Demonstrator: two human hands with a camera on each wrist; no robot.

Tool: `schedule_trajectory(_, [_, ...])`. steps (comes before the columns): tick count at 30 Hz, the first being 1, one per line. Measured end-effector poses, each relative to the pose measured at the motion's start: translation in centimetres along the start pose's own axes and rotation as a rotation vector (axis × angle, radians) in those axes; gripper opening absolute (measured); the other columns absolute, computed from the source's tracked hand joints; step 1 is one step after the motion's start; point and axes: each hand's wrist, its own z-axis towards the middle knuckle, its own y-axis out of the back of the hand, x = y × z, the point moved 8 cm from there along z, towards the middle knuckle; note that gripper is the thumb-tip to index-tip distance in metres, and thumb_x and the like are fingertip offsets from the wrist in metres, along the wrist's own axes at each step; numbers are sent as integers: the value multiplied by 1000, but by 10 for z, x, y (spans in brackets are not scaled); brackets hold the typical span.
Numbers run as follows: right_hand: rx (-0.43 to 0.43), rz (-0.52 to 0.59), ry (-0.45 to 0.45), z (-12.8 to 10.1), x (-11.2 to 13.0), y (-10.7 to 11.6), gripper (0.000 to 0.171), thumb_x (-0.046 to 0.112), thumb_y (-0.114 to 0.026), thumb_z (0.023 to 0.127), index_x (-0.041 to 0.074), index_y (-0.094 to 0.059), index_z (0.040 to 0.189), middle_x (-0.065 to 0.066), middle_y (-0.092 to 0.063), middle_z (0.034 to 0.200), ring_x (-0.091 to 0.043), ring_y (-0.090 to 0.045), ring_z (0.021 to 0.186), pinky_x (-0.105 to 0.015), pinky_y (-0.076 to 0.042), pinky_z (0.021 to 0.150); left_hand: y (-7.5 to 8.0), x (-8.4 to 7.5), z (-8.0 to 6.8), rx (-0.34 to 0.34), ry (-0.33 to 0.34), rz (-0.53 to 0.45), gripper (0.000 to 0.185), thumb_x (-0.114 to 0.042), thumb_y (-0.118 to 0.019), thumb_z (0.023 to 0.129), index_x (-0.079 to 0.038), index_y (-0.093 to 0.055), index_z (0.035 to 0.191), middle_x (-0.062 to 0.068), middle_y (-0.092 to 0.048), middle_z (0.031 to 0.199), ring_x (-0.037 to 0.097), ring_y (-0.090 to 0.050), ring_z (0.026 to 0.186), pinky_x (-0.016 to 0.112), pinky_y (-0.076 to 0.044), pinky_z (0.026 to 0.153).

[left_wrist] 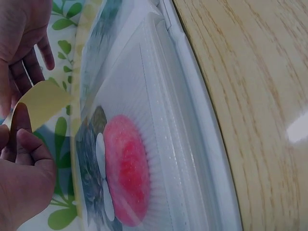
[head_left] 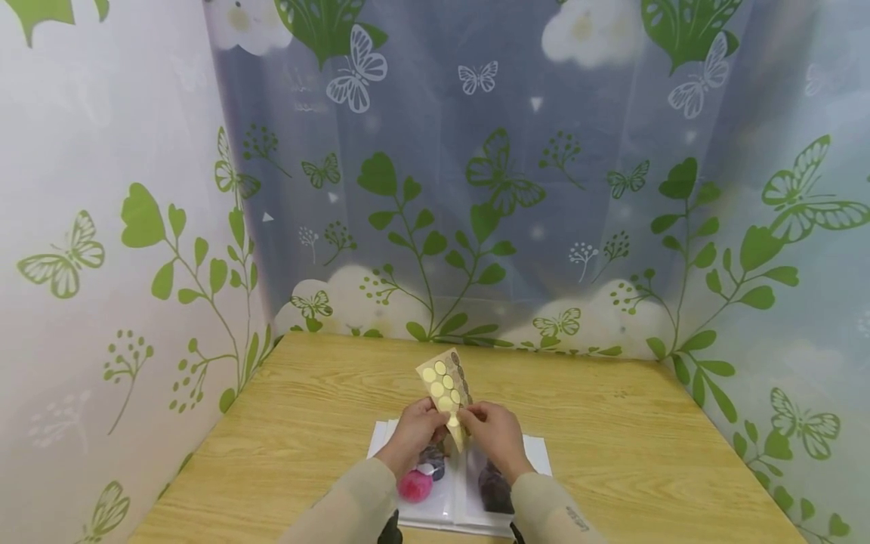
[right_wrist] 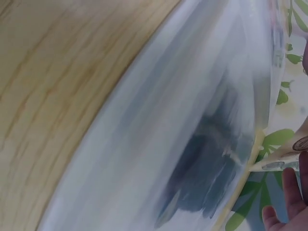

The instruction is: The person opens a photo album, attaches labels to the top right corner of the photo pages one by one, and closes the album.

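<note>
A tan sheet of round gold stickers (head_left: 442, 387) is raised over an open album. My left hand (head_left: 416, 431) pinches its lower left side between thumb and fingers. At the lower right side, my right hand (head_left: 496, 432) grips the sheet's edge, and the sheet bends there. The plain back of the sheet (left_wrist: 43, 103) faces the left wrist view. Beneath both hands lies the album (head_left: 451, 505), with clear-sleeved pages. Its left page has a pink round picture (left_wrist: 127, 168) beside dark shapes; a dark picture (right_wrist: 207, 163) fills part of the right page.
The album lies on a wood-grain table (head_left: 612, 423) near its front edge. Around the table hangs a curtain (head_left: 435, 189) printed with green leaves and butterflies.
</note>
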Motion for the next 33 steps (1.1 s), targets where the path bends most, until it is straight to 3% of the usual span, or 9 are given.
schedule_trajectory(3, [9, -3, 2, -1, 1, -3, 29, 37, -70, 93, 10, -75, 101, 1, -72, 89, -13, -63, 80, -33, -54, 69, -2, 2, 2, 5, -4, 4, 20, -4, -59, 94, 6, -64, 111, -2, -57, 72, 12, -49, 65, 23, -43, 60])
schedule_trajectory(10, [-3, -5, 23, -3, 7, -3, 21, 25, -67, 95, 6, -75, 99, -2, -71, 87, -14, -59, 75, -32, -51, 64, -3, 6, 4, 0, 6, 7, 17, -3, -58, 94, 5, -66, 108, -1, -52, 68, 12, -47, 63, 24, -42, 60])
schedule_trajectory(23, [-34, 10, -28, -1, 1, -1, 18, 23, -66, 95, 7, -74, 91, 1, -66, 78, -13, -54, 67, -29, -46, 56, -1, 2, 3, -17, -17, 5, 17, 0, -61, 92, 8, -64, 106, -1, -61, 71, 10, -52, 63, 22, -44, 58])
schedule_trajectory(28, [-43, 14, -42, -2, 0, 0, 17, 21, -65, 95, 7, -73, 89, 1, -66, 76, -12, -54, 64, -28, -46, 55, 5, 1, 1, -71, -10, 34, 19, -1, -62, 92, 9, -63, 109, 5, -66, 82, 12, -59, 71, 31, -55, 69])
schedule_trajectory(31, [-47, 24, -41, -2, 0, 1, 16, 20, -65, 95, 7, -73, 90, -1, -67, 79, -13, -55, 66, -29, -48, 57, 8, -1, 0, -106, -8, 62, 22, -1, -63, 92, 9, -63, 112, 8, -68, 87, 12, -61, 76, 38, -56, 78])
schedule_trajectory(33, [-56, 29, -33, -2, 1, 2, 17, 20, -65, 95, 6, -73, 91, -2, -68, 82, -14, -56, 69, -30, -49, 59, 10, -2, 0, -124, -9, 74, 22, -1, -63, 92, 9, -63, 111, 8, -68, 86, 13, -61, 75, 39, -56, 78])
